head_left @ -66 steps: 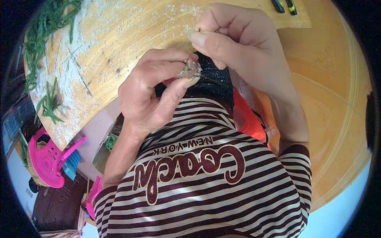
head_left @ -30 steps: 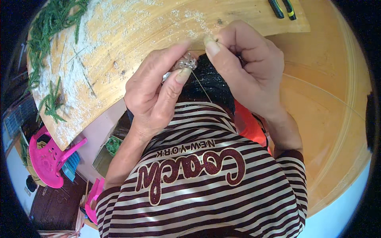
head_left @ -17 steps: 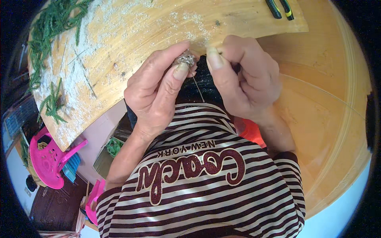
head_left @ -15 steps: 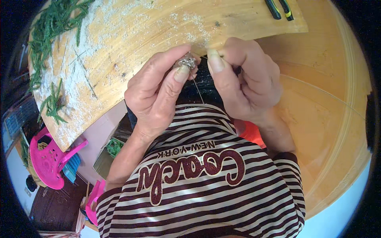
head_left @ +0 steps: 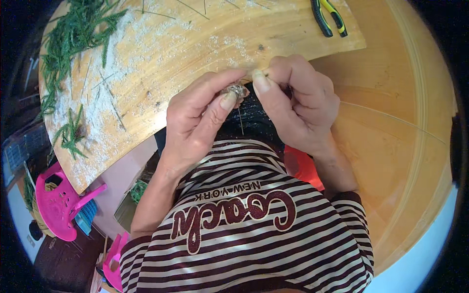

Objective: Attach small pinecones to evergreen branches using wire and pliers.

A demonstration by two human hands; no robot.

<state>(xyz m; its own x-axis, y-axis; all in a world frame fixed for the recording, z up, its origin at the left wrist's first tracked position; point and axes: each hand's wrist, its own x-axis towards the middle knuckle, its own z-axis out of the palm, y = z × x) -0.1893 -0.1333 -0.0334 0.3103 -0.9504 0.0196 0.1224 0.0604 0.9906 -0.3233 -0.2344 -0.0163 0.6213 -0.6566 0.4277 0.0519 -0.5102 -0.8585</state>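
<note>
My left hand point(head_left: 198, 115) is closed, thumb and fingers pinching a small whitish-brown lump that looks like a frosted pine cone point(head_left: 236, 89). A thin wire stem point(head_left: 241, 122) hangs below it over my lap. Close beside it, my right hand point(head_left: 298, 102) is closed in a pinch, thumb against forefinger, on a thin wire whose tip is hard to see. A long thin wire point(head_left: 391, 113) stretches out to the right from behind that hand. Both hands are over the table's near edge, the fingertips almost meeting.
The wooden table point(head_left: 195, 53) is strewn with white flakes. Green artificial sprigs point(head_left: 73, 39) lie at the left, with a smaller sprig point(head_left: 71, 134) nearer. Loose thin wires lie about. Black and yellow pliers point(head_left: 330, 18) rest at the far right. A pink plastic chair point(head_left: 56, 202) stands at lower left.
My hands have drawn closer together, the left moving right and the right slightly left. The view has shifted, so more of the table's far part shows. Both grips are unchanged.
</note>
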